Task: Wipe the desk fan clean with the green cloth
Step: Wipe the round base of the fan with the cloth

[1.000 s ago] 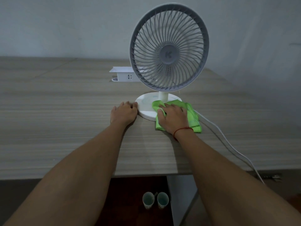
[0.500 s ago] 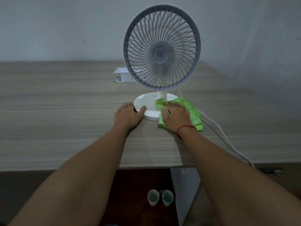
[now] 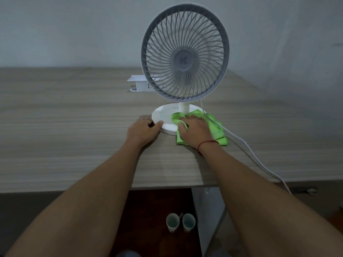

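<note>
A white desk fan (image 3: 184,56) with a grey round grille stands upright on the wooden desk (image 3: 65,138). Its round white base (image 3: 163,115) sits near the front middle. My left hand (image 3: 143,131) grips the base's left front rim, thumb on top. The green cloth (image 3: 216,127) lies over the right part of the base and onto the desk. My right hand (image 3: 194,132) presses flat on the cloth, fingers spread toward the fan's stem.
The fan's white cable (image 3: 248,153) runs from behind the base across the desk and off the front right edge. A white power strip box (image 3: 140,83) sits behind the fan. Two small cups (image 3: 180,222) stand on the floor under the desk. A grey wall lies behind.
The view has shifted a little, so the fan sits slightly more to the right. My left thumb has come up onto the base rim. The right hand with the cloth stays on the base's right side.
</note>
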